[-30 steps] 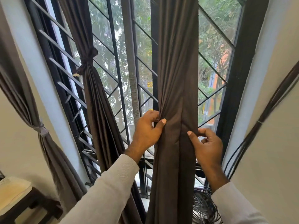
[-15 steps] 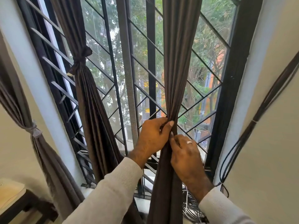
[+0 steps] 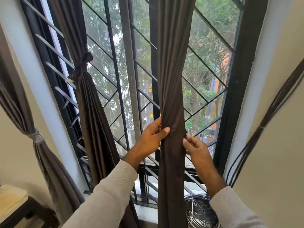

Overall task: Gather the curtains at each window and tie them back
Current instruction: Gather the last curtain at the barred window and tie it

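A dark brown curtain (image 3: 171,71) hangs bunched into a narrow column in front of the barred window (image 3: 210,66). My left hand (image 3: 151,139) grips the bunch from the left at waist height, thumb across the front of the folds. My right hand (image 3: 196,148) is at the curtain's right edge and pinches a small bit of dark fabric there. Left of it hangs a second brown curtain (image 3: 88,99), tied with a knot (image 3: 84,59). A grey curtain (image 3: 19,104) at the far left is tied with a band (image 3: 37,137).
A coil of dark and white cables (image 3: 199,211) lies on the sill at the lower right. Black cables (image 3: 269,111) run up the right wall. A dark wooden table with a pale pad (image 3: 11,201) stands at the lower left.
The bunch went from wide to tightly gathered. My right hand came in against my left half a second ago, and has now moved back to the curtain's right edge.
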